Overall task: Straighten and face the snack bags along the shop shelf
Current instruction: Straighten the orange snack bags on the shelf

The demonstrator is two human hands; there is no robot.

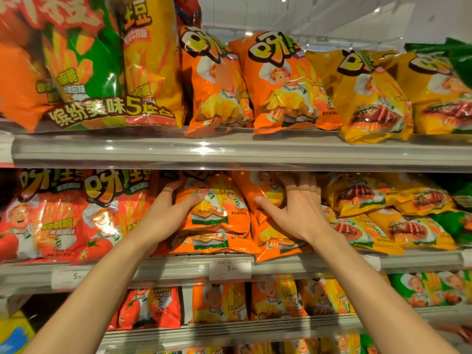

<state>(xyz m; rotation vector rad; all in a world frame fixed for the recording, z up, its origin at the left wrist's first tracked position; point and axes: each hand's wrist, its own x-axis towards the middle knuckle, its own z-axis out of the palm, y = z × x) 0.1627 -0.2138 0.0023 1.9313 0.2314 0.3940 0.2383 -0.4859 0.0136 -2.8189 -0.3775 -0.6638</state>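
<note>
left hand (167,215) grips orange bag (214,208), thumb across front | right hand (298,210) spread flat on next bag (263,190)

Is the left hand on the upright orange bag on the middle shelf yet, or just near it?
Touching. In the head view the left hand grips the orange bag: thumb across its front, fingers curled round its left edge.

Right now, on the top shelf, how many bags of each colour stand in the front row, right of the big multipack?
Orange bags: 2
Yellow bags: 2
Green bag, partly cut off at the picture's edge: 1
Total: 5
</note>
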